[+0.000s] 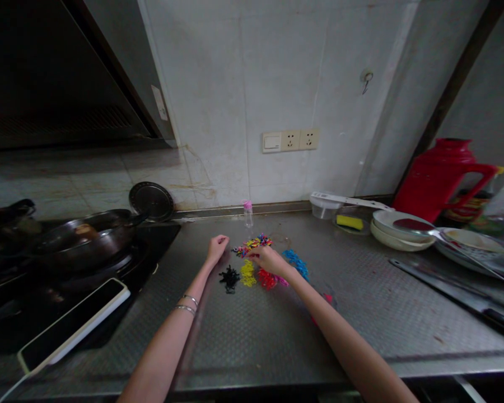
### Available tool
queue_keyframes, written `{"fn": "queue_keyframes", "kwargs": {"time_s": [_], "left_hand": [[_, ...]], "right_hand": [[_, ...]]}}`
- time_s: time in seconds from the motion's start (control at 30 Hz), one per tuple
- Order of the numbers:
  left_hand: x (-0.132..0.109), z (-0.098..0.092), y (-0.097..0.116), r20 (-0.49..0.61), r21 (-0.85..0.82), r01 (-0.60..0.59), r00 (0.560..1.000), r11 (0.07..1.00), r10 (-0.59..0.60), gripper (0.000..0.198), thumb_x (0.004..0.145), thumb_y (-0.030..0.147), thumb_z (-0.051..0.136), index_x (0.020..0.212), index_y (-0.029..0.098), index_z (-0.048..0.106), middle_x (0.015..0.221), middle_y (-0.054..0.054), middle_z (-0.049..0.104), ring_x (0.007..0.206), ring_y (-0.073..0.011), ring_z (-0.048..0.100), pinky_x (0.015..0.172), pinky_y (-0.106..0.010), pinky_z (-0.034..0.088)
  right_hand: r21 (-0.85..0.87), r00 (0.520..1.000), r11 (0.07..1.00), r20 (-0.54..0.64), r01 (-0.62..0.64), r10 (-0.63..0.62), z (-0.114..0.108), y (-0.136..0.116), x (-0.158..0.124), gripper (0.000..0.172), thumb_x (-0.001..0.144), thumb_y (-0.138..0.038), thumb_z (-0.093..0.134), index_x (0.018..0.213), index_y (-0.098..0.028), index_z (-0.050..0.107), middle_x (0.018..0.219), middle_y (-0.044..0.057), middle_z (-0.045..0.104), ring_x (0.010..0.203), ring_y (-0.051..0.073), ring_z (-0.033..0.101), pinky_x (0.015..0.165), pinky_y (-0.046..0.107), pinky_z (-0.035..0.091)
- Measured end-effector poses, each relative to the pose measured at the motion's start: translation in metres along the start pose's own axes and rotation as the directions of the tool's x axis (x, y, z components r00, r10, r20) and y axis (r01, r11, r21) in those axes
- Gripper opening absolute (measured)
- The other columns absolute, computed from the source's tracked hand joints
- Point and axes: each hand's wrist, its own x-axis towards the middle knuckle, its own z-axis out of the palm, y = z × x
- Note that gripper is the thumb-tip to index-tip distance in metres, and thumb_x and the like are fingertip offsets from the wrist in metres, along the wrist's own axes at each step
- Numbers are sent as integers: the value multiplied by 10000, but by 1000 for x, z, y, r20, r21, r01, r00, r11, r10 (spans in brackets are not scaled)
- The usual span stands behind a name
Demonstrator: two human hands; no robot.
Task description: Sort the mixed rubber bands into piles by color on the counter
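Small piles of tiny rubber bands lie sorted by colour on the steel counter (pixel 277 324): black (pixel 229 278), yellow (pixel 248 273), red (pixel 267 278), blue (pixel 297 262). Behind them is a mixed multicoloured heap (pixel 254 244). My right hand (pixel 269 260) rests at the near edge of that heap, fingers pinched together on something I cannot make out. My left hand (pixel 217 247) is curled closed just left of the heap, above the black pile; what it holds, if anything, is hidden. A small clear bottle with a pink cap (pixel 247 213) stands behind the heap.
A dark wok (pixel 84 240) sits on the stove at left, with a phone (pixel 73 324) lying by the stove's front. At right are stacked plates (pixel 397 229), a red thermos jug (pixel 441 176), a yellow sponge (pixel 349 222) and a long knife (pixel 453 294).
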Motion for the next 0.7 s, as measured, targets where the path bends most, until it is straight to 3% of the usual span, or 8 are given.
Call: {"fn": "queue_keyframes", "kwargs": {"time_s": [0.13, 0.23, 0.37, 0.47, 0.57, 0.7], "left_hand": [[-1, -1, 9, 26, 4, -54, 998, 999, 53, 241, 707, 305, 510, 752, 108, 642, 696, -45, 644, 655, -138, 565, 629, -233, 422], [-2, 0, 21, 178, 93, -99, 981, 991, 81, 263, 716, 319, 506, 761, 104, 652, 633, -27, 619, 587, -120, 529, 571, -216, 395], [-5, 3, 41, 440, 233, -216, 893, 948, 95, 255, 683, 301, 548, 813, 121, 674, 679, -27, 625, 601, -116, 510, 555, -201, 371], [-11, 6, 52, 565, 275, -288, 821, 917, 88, 239, 667, 254, 565, 846, 143, 680, 717, -26, 635, 628, -119, 519, 570, -196, 370], [-17, 8, 57, 602, 287, -329, 793, 900, 97, 228, 673, 200, 559, 862, 152, 678, 726, -22, 641, 626, -117, 524, 580, -194, 370], [-21, 8, 58, 598, 289, -338, 794, 896, 107, 224, 685, 173, 556, 875, 160, 675, 766, -24, 655, 651, -121, 539, 618, -200, 385]], "right_hand": [[8, 998, 999, -45, -51, 51, -4, 8, -1, 265, 793, -190, 451, 977, -215, 641, 942, 28, 658, 847, 141, 593, 742, 219, 423], [-6, 993, 996, -71, -92, 91, -8, 14, -2, 256, 797, -210, 457, 979, -223, 637, 945, 24, 658, 857, 142, 593, 760, 219, 422], [-23, 990, 993, -80, -119, 117, -10, 17, -4, 259, 803, -232, 453, 994, -226, 629, 963, 26, 655, 892, 148, 588, 793, 223, 416], [-42, 989, 991, -77, -127, 124, -9, 16, -5, 259, 804, -231, 449, 992, -233, 628, 972, 27, 652, 898, 149, 586, 788, 217, 415], [-60, 989, 990, -79, -130, 126, -9, 15, -6, 257, 806, -231, 444, 986, -237, 628, 961, 24, 654, 886, 143, 588, 767, 205, 414], [-87, 988, 986, -78, -141, 135, -9, 15, -7, 256, 803, -234, 446, 986, -247, 625, 952, 17, 656, 874, 142, 589, 749, 204, 412]]}}
